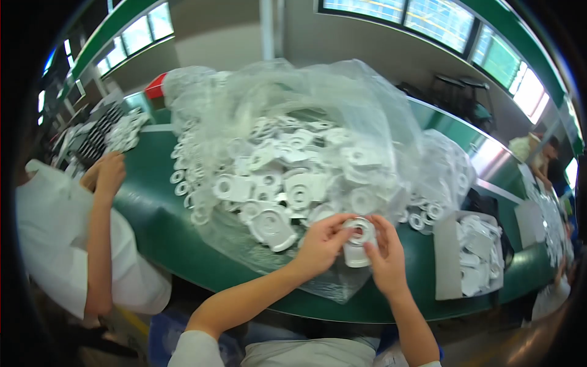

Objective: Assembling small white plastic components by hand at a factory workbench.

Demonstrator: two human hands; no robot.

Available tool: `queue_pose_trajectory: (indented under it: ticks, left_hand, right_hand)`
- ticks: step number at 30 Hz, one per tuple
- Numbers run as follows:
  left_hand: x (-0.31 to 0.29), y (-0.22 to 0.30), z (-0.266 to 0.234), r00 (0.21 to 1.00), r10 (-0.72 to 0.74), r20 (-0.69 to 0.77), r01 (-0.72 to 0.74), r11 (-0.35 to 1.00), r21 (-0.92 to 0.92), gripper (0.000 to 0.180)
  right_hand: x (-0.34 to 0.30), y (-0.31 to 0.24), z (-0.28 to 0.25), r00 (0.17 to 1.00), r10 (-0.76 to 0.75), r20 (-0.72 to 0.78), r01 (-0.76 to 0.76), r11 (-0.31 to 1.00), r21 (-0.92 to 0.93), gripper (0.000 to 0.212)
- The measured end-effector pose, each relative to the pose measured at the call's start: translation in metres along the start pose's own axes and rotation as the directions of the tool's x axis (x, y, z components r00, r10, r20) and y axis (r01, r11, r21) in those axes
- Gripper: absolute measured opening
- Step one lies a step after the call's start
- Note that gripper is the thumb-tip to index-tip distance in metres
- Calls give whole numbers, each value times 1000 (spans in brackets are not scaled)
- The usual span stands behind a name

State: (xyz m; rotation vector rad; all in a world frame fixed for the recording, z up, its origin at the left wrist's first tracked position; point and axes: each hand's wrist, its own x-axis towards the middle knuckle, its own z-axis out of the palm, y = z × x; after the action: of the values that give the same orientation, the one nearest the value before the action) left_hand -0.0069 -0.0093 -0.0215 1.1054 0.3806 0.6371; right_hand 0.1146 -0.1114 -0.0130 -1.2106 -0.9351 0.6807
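Between my two hands, above the front edge of the green table, I hold a white plastic part (357, 254) with a round ring at its top and a flat tab below. My left hand (323, 243) grips its left side, the thumb lying over the ring. On the right side, my right hand (386, 251) has its fingers behind the ring and its thumb on the tab. Just beyond lies a heap of similar white plastic parts (298, 189), spilling from a large clear plastic bag (244, 98).
Loose white rings (178, 176) lie left of the bag, and a smaller bag of rings (445, 162) sits right. A box (447, 269) full of white parts stands at the right on the green table (183, 244). A co-worker (73, 226) works at left; others sit far right.
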Motion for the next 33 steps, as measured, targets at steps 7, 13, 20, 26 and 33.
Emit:
queue_pose_trajectory:
  ticks: [7, 13, 20, 26, 33]
  left_hand:
    - [-10, 19, -7, 846, 524, 97, -412, 527, 743, 27]
    - [-89, 43, -46, 633, 774, -31, -273, 259, 926, 18]
    - [-130, 74, -187, 525, 797, -297, 300, 153, 941, 18]
    - [-140, 59, -197, 585, 767, -265, 367, 42, 929, 11]
    - [-132, 72, -111, 415, 876, -246, 127, 211, 969, 13]
  right_hand:
    - [7, 10, 6, 969, 89, 228, -95, 995, 15, 24]
    - [-1, 12, 16, 896, 268, 354, -295, 955, 25, 20]
    - [2, 23, 19, 890, 260, 374, -304, 950, 64, 18]
    - [2, 21, 13, 874, 280, 397, -329, 942, 61, 22]
    - [5, 12, 11, 767, 435, 473, -522, 850, 66, 30]
